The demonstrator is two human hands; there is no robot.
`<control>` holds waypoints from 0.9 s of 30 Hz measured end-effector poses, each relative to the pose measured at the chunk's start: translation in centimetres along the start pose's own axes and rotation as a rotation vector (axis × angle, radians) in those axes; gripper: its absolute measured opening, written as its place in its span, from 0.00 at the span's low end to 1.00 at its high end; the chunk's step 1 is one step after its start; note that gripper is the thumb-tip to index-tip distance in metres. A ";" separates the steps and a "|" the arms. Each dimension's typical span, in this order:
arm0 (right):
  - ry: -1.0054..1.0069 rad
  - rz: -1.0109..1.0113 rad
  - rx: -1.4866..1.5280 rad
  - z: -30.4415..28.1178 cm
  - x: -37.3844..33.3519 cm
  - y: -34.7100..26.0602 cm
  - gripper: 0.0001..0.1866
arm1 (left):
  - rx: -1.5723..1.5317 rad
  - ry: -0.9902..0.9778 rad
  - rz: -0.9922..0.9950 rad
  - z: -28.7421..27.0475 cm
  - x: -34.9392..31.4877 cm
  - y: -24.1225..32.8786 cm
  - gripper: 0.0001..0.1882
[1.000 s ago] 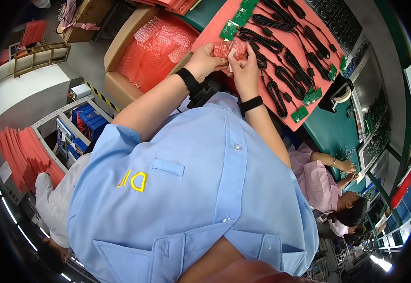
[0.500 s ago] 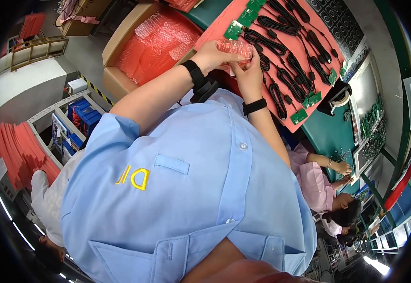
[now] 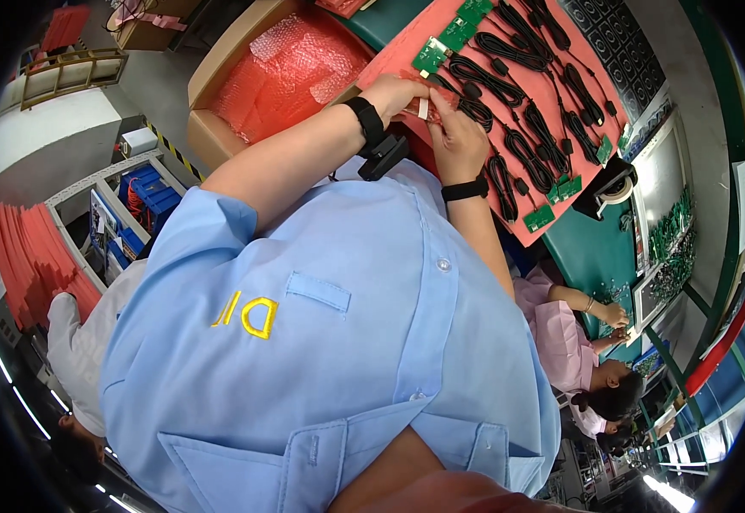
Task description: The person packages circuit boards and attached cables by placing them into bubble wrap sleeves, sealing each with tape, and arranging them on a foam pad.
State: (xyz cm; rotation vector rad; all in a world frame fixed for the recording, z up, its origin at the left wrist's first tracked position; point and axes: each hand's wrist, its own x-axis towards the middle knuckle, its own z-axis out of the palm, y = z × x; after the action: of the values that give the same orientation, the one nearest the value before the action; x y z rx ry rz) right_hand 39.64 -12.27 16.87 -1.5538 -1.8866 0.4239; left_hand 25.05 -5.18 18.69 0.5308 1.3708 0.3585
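Between my two hands is a small red bubble-wrap package [image 3: 411, 111], with a narrow white strip on it. My left hand [image 3: 388, 96] is closed on its left side. From the right, my right hand [image 3: 460, 141] pinches it with the thumb and fingers. What the package holds inside is hidden. Right beside my hands lies a pink foam sheet [image 3: 509, 192]. Coiled black cables [image 3: 522, 154] rest on it in rows, with green circuit boards [image 3: 430, 56] along its edges.
An open cardboard box [image 3: 212, 137] full of red bubble-wrap bags [image 3: 291, 85] stands left of my hands. Right of the foam are a black tape dispenser [image 3: 609, 184] and a black tray [image 3: 616, 43]. At the green bench [image 3: 591, 248], a co-worker in pink [image 3: 552, 329] handles small parts.
Both hands have turned the package, and the white strip now shows between them. My right fingers have moved up over its edge.
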 end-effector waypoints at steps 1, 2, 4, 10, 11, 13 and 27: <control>-0.014 -0.025 -0.082 -0.7 0.2 -0.1 0.30 | 0.020 -0.004 -0.006 0.1 -0.1 0.1 0.08; -0.028 -0.052 -0.162 -1.4 0.6 -0.4 0.28 | 0.041 -0.006 -0.012 0.3 -0.2 0.2 0.08; -0.045 -0.088 -0.238 -1.5 1.3 -0.7 0.26 | 0.053 0.000 -0.017 0.1 -0.1 0.4 0.09; 0.012 -0.422 -0.174 0.0 2.0 0.7 0.19 | -0.077 -0.231 -0.201 -1.3 2.4 -0.6 0.10; -0.068 -0.431 -0.151 0.5 2.1 1.3 0.18 | -0.094 -0.277 -0.207 -1.8 3.3 -1.0 0.11; -0.141 -0.416 -0.108 1.0 3.2 1.7 0.16 | 0.001 -0.237 -0.070 -3.6 4.5 -1.1 0.12; -0.310 -0.122 -0.438 3.3 9.1 4.1 0.07 | 0.687 0.686 0.859 -4.7 4.5 -4.2 0.23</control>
State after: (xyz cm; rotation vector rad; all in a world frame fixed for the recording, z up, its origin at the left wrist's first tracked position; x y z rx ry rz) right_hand 39.75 -2.02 14.39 -1.7080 -2.4255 0.2127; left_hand 20.99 -5.58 12.17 1.7011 1.8727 0.8175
